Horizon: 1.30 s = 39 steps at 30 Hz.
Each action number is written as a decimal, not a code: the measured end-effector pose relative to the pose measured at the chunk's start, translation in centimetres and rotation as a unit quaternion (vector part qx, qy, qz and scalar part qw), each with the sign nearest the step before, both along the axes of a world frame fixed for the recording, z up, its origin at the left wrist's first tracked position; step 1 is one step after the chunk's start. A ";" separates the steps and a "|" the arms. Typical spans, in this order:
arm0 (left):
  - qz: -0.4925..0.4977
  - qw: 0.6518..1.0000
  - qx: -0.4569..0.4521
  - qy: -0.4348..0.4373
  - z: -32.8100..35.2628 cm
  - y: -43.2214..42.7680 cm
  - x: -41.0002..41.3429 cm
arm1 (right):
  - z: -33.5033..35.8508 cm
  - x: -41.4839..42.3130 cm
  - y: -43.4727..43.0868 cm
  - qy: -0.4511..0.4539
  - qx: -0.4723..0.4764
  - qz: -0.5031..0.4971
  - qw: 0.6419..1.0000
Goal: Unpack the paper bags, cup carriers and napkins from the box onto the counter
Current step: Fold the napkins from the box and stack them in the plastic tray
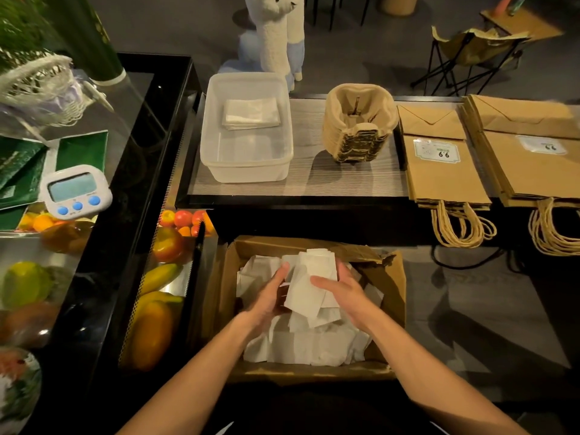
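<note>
An open cardboard box (389, 287) sits in front of me, holding several loose white napkins (307, 343). My left hand (266, 296) and my right hand (339, 293) are both inside it, holding a bunch of napkins (310, 284) between them. On the counter beyond lie a stack of brown pulp cup carriers (357, 124), two piles of brown paper bags (442, 164) (527, 152) with twine handles, and a clear plastic tub (248, 171) with a small stack of napkins (251, 113) in it.
A white digital timer (75, 189) stands on the black counter at left. Fruit (166, 243) fills metal trays beside the box. A plush llama (276, 32) and a folding chair (470, 54) stand behind the counter.
</note>
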<state>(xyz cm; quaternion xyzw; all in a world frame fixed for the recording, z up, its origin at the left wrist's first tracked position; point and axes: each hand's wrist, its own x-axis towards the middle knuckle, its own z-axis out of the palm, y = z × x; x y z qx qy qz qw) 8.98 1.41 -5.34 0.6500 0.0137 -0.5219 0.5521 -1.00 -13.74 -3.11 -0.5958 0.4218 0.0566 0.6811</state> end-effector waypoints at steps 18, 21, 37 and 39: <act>0.146 0.984 -0.018 0.099 -1.3 1.0 -0.6 | 0.4 0.0 1.4 -0.041 -0.015 -0.131 0.990; 0.127 0.992 0.017 0.005 -1.1 1.0 -0.7 | 0.7 -0.2 0.3 -0.047 0.056 -0.163 0.984; -0.032 0.968 0.109 -0.222 -1.9 0.3 -0.4 | 2.1 1.4 -0.1 -0.046 0.004 0.052 0.998; -0.019 0.970 0.114 -0.215 -1.7 0.2 -0.3 | 1.9 1.5 -0.3 -0.040 0.021 0.058 0.997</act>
